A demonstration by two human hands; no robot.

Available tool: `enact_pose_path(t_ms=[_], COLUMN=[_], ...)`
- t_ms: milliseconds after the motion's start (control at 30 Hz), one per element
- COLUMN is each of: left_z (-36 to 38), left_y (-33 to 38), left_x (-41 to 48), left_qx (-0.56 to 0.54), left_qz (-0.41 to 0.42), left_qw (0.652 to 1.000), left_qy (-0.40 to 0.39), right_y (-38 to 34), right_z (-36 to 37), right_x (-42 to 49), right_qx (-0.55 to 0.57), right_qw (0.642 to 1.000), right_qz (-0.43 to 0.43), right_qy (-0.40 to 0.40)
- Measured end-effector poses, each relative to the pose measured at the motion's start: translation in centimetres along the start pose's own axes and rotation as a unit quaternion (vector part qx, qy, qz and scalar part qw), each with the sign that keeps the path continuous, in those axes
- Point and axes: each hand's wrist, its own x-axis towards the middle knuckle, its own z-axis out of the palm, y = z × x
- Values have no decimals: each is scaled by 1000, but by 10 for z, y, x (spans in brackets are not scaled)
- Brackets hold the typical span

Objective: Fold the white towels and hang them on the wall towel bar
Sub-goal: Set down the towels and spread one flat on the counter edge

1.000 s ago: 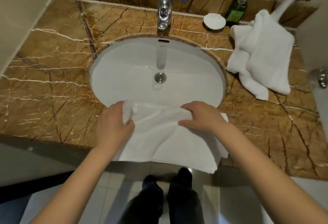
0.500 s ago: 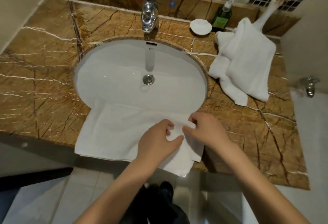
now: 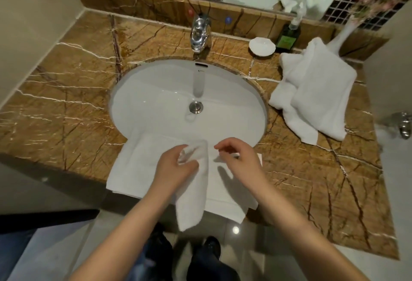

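A white towel [image 3: 138,164] lies flat across the sink's front rim and the counter edge, with its near side hanging over the edge. My left hand [image 3: 176,167] grips a bunched fold of this towel at its middle, and a flap [image 3: 191,209] hangs down from that grip. Just right of it, my right hand [image 3: 238,162] hovers over the towel with loosely curled fingers and holds nothing. More white towels [image 3: 316,95] lie in a loose heap on the counter at the right. No towel bar is in view.
The white sink [image 3: 156,93] sits in a brown marble counter [image 3: 66,102] under a chrome faucet [image 3: 200,33]. A soap dish [image 3: 262,46], a green bottle [image 3: 287,37] and a white vase [image 3: 341,35] stand at the back right. A chrome fitting [image 3: 403,124] projects from the right wall.
My left hand crossed from the towel's left side to its middle and lifted a fold, which now hangs as a flap. My right hand let go of the towel's edge.
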Motion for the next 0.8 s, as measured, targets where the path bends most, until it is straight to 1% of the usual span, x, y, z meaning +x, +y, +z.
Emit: enact_pose_path(t_ms=[67,100,233,267,333,433,467,533,567,600,667,700,733,800], left_z=[-22,-34,-80,-89,-105,-113,-111,-102,-98,-96,-99,-103,-104,-97], left_y=[0,0,-7,-9,-16,-25,-28,-31,-31,-28,-15,-6,4,16], left_x=[5,8,27,30,35,35,36,36,37,39,53,64,77,108], left_qx=[-24,-27,-42,-47,-42,-7,18,81,118,171,266,287,283,239], left_qz=[-5,-11,-12,-11,-10,2,14,57,74,87,84,71,62,77], left_qw=[1000,999,998,998,999,998,996,985,973,953,890,873,881,930], left_qy=[18,23,37,34,8,-59,-83,-140,-183,-236,-360,-387,-375,-270], right_y=[8,10,0,-6,-20,-35,-37,-38,-38,-36,-33,-32,-31,-29], right_z=[21,33,84,96,118,133,131,123,120,119,120,122,127,137], right_x=[-9,-15,-27,-27,-26,-15,-8,7,12,16,18,17,14,6], right_qx=[-81,-98,-100,-97,-67,27,42,31,14,-16,-99,-135,-157,-179], right_qw=[996,995,993,993,993,984,981,976,972,966,954,946,942,940], right_qz=[-7,-9,-8,3,56,149,171,209,232,254,284,293,295,283], right_qy=[23,35,58,62,73,91,85,54,41,34,22,23,35,69])
